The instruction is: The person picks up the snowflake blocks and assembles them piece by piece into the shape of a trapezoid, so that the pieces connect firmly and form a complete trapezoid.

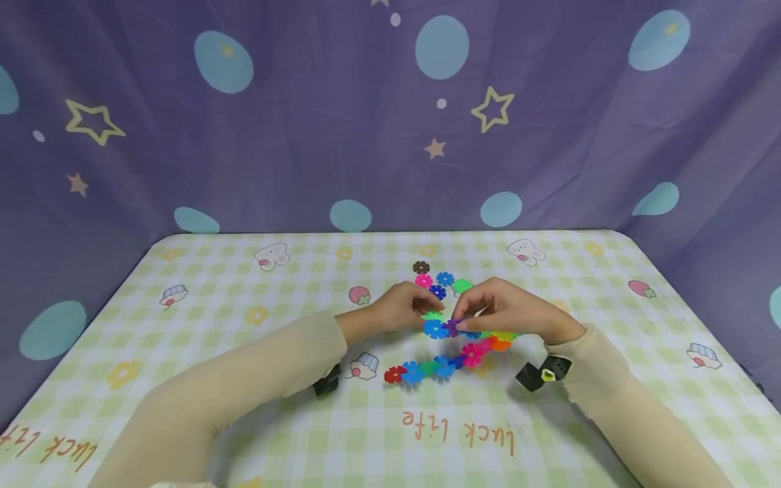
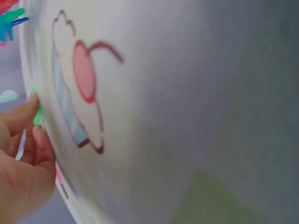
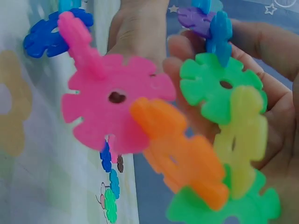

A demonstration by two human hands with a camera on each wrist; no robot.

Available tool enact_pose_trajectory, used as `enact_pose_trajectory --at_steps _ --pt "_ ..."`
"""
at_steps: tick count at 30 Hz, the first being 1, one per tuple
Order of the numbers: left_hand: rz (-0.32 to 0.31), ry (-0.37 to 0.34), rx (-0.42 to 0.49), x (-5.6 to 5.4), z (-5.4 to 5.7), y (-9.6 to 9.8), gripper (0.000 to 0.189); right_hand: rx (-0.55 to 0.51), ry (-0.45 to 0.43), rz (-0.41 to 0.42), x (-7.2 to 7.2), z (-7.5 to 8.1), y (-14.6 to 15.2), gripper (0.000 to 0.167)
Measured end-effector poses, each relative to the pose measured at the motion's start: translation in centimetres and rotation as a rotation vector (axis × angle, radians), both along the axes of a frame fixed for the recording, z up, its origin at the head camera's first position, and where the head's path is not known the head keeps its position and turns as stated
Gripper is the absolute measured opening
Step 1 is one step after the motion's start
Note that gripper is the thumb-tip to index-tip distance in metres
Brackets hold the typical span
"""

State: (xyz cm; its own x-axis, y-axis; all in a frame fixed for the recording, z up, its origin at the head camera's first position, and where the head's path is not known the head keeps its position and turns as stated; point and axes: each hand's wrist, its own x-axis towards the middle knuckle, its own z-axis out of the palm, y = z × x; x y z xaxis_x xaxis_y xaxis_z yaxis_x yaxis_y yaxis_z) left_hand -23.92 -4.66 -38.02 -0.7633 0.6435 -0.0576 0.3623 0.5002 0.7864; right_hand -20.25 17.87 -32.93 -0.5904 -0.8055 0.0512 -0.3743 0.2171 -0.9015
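Observation:
My left hand point(image 1: 403, 308) pinches a green notched plastic disc point(image 2: 38, 115) between thumb and finger. In the head view that green disc point(image 1: 434, 316) is right beside a blue disc point(image 1: 436, 329) at one end of a chain of interlocked discs; whether the two are joined I cannot tell. The right hand point(image 1: 515, 312) holds the chain near this end, its thumb and fingers at a purple disc point(image 1: 453, 328). From there the chain bends through a yellow disc point(image 3: 243, 140), an orange disc point(image 3: 182, 154) and a pink disc point(image 3: 117, 100), ending at a red disc point(image 1: 395, 375).
Beyond the hands several discs lie on the checkered tablecloth point(image 1: 305, 271): a brown disc point(image 1: 421, 268), a pink one, two blue ones and a green disc point(image 1: 463, 286). A purple curtain point(image 1: 342, 135) hangs behind the table. Black wrist cameras point(image 1: 543, 373) sit under both forearms.

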Motion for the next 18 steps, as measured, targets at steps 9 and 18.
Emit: enact_pose_trajectory --at_steps 9,18 --pt "0.068 -0.062 0.015 -0.1 0.3 -0.6 0.023 -0.024 0.03 -0.05 0.1 -0.4 -0.4 0.007" --pt "0.105 -0.187 0.021 0.4 1.2 -2.4 0.012 -0.042 0.052 -0.089 0.2 -0.8 -0.9 0.006"
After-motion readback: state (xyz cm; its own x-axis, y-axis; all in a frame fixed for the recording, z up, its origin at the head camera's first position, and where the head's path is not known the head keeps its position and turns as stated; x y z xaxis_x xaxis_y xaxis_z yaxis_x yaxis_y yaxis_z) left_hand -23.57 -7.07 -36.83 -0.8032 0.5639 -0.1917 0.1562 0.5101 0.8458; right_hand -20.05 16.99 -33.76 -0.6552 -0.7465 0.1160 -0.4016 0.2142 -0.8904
